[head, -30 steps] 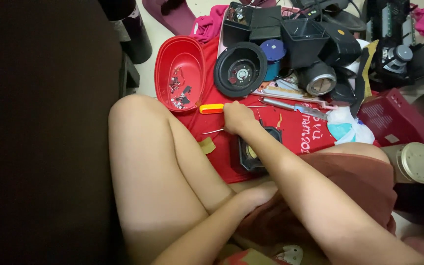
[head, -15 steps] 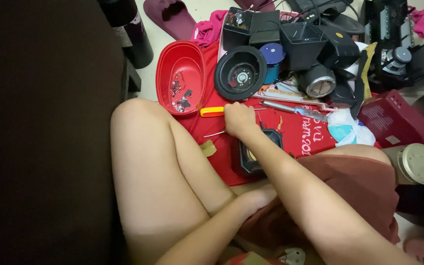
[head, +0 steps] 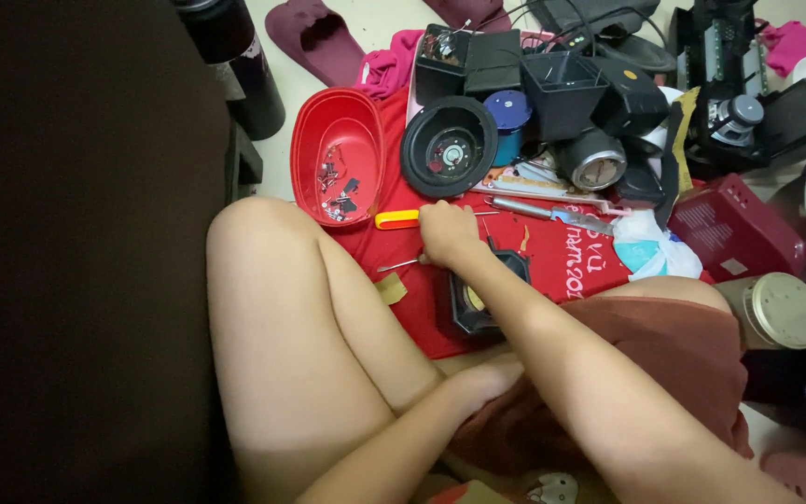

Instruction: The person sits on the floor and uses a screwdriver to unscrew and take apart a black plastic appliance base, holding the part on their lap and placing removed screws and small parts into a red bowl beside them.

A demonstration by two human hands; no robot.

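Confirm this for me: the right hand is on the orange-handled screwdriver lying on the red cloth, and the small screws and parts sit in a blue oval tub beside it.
One detail is wrong: the tub holding the small screws and parts is red, not blue. The head view shows it. The rest stands: the right hand is on the orange-handled screwdriver lying on the red cloth, with the tub beside it.

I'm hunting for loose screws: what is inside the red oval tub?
The red oval tub holds a small cluster of dark little parts near its lower end; the rest of its floor shows bare. They are too small to tell whether they are screws.
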